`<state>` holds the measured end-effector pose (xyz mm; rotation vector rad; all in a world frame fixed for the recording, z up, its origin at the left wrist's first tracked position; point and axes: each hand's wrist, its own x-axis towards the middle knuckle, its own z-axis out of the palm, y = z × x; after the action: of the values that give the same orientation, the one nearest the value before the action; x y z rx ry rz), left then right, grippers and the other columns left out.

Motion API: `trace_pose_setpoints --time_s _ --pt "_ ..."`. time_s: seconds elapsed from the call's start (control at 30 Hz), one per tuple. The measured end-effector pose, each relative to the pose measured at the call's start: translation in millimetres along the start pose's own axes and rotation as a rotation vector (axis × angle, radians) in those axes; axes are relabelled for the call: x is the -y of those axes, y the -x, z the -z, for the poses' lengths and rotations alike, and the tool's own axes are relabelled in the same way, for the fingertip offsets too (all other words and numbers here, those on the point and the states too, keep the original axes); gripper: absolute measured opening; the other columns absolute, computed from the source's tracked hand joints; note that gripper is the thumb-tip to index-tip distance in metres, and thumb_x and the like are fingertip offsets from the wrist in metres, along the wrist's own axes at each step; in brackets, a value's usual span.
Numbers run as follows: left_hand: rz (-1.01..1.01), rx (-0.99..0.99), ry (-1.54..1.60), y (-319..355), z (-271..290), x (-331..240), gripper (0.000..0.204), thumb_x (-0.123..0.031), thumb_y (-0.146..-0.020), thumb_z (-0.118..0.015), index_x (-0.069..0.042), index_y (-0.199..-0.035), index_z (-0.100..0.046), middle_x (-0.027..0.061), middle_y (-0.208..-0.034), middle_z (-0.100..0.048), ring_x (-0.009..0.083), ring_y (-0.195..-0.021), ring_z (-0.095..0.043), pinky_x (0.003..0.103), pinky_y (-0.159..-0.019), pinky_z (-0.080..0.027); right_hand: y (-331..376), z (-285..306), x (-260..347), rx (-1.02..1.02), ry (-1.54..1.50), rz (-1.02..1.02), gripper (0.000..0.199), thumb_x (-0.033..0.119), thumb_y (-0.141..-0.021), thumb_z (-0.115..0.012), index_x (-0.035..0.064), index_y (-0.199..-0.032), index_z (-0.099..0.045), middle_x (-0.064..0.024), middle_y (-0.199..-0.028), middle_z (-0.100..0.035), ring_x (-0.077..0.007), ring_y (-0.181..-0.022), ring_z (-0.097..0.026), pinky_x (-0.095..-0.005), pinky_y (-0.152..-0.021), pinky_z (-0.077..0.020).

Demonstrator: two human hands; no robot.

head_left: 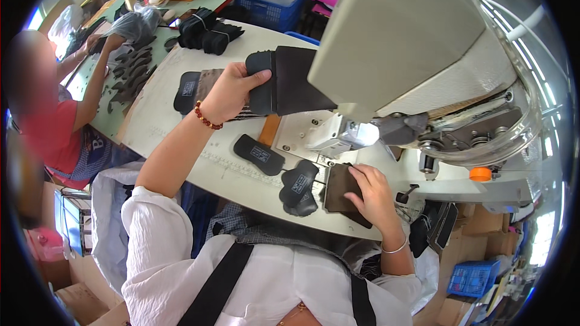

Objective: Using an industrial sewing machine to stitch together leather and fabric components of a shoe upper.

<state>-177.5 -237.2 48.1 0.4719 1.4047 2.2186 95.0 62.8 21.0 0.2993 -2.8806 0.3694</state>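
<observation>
My left hand (234, 87) pinches a black leather-like flap (261, 84), thumb on top. The flap is joined at a seam to a dark brown panel (295, 78), whose right end passes behind the sewing machine head (405, 30). With fingers apart, my right hand (377, 200) rests on flat dark brown pieces (338, 190) at the table's front edge. Between the hands lie a black rounded piece (260, 154) and several overlapping black scalloped pieces (299, 187), joined by a thread. Beyond my left wrist is a stack of similar pieces (188, 90), partly hidden.
The machine's lit needle area (364, 135) sits right of centre over the pale table (211, 169). Tied black bundles (208, 31) lie at the back. A co-worker (54, 115) handles pieces at a green table to the left. A blue crate (474, 278) stands lower right.
</observation>
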Motion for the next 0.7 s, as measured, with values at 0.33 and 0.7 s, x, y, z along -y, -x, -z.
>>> trace_pose_setpoints --time_s 0.33,0.7 --pt "-0.011 -0.096 -0.088 39 37 -17 0.023 -0.008 -0.103 -0.069 0.010 -0.117 -0.068 0.0096 -0.104 -0.076 0.0134 -0.085 -0.075 0.029 -0.078 -0.065 0 -17 -5 0.047 0.076 -0.075 0.083 0.017 -0.064 -0.095 0.0003 -0.138 -0.060 -0.0135 -0.130 -0.061 -0.0352 -0.122 -0.058 -0.0453 -0.107 -0.0447" --pt "-0.779 -0.294 -1.002 52 84 -80 0.024 0.001 -0.095 -0.068 0.002 -0.118 -0.076 0.0057 -0.104 -0.078 0.0161 -0.092 -0.073 0.028 -0.081 -0.058 3 -17 5 -0.025 0.233 -0.161 0.081 0.024 -0.062 -0.096 0.0020 -0.133 -0.063 -0.0130 -0.112 -0.057 -0.0318 -0.109 -0.057 -0.0450 -0.101 -0.0434"
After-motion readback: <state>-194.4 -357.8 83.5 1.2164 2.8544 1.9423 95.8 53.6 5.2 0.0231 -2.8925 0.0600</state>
